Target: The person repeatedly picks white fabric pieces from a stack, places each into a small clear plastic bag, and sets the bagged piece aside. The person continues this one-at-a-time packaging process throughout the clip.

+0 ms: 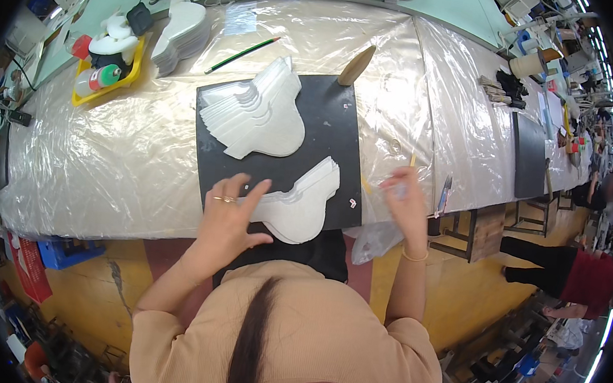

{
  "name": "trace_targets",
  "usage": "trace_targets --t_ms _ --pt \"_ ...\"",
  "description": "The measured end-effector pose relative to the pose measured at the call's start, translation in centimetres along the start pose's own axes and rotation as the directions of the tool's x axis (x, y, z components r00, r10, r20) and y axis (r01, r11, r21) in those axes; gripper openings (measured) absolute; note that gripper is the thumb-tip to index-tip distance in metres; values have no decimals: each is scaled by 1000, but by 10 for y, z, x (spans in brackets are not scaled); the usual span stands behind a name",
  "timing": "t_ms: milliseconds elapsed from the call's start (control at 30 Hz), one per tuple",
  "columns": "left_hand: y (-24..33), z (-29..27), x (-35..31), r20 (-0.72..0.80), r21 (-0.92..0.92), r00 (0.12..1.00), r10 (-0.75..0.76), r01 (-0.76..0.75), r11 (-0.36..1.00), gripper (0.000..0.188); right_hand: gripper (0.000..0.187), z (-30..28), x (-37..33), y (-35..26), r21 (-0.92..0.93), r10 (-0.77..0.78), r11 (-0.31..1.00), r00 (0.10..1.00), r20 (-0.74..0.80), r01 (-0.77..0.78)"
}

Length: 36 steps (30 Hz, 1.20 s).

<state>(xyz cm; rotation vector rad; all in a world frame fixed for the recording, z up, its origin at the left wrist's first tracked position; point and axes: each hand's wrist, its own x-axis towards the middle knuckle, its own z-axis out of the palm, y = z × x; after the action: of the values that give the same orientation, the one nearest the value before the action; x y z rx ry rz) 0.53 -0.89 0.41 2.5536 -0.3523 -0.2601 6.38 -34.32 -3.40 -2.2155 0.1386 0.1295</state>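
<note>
My left hand [230, 210] is open, fingers spread, at the left end of the nearer stack of white curved cut pieces [301, 209]. This stack lies at the near edge of a black mat [326, 131]. Slightly blurred, my right hand [405, 200] is raised right of the mat, its fingers drawn together. A thin yellow stick [413, 159] juts up from that hand; its lower end is hidden. Farther up the mat, a second set of white cut pieces [269, 119] is fanned out toward the left. A pointed wooden tool [356, 66] rests at the mat's far right corner.
A green pencil [242, 55] and another white stack [180, 34] lie beyond the mat. At left stands a yellow basket [136, 67] with bottles. Clear plastic sheeting [104, 166] covers the table. A pen [444, 195] lies at right; a clear bag [376, 243] hangs off the front edge.
</note>
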Motion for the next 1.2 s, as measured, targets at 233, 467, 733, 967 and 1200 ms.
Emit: trace_targets --t_ms 233,467,733,967,1200 --pt "9 12 20 201 233 928 314 -357 905 103 61 36 -6 -62 -321 -231 872 889 395 369" --pt "-1 19 21 151 127 940 306 -325 937 96 52 42 34 -81 -346 -466 641 705 534 685" --pt "-4 21 24 183 148 937 296 -324 934 90 49 49 41 -77 -317 -474 652 696 540 689" --pt "-35 7 37 -309 -11 949 57 -63 998 56 35 7 49 -89 -304 -462 833 884 76 462" --pt "-75 23 61 -228 -514 814 -535 366 776 31 16 37 31 -104 18 -442 894 889 -119 447"
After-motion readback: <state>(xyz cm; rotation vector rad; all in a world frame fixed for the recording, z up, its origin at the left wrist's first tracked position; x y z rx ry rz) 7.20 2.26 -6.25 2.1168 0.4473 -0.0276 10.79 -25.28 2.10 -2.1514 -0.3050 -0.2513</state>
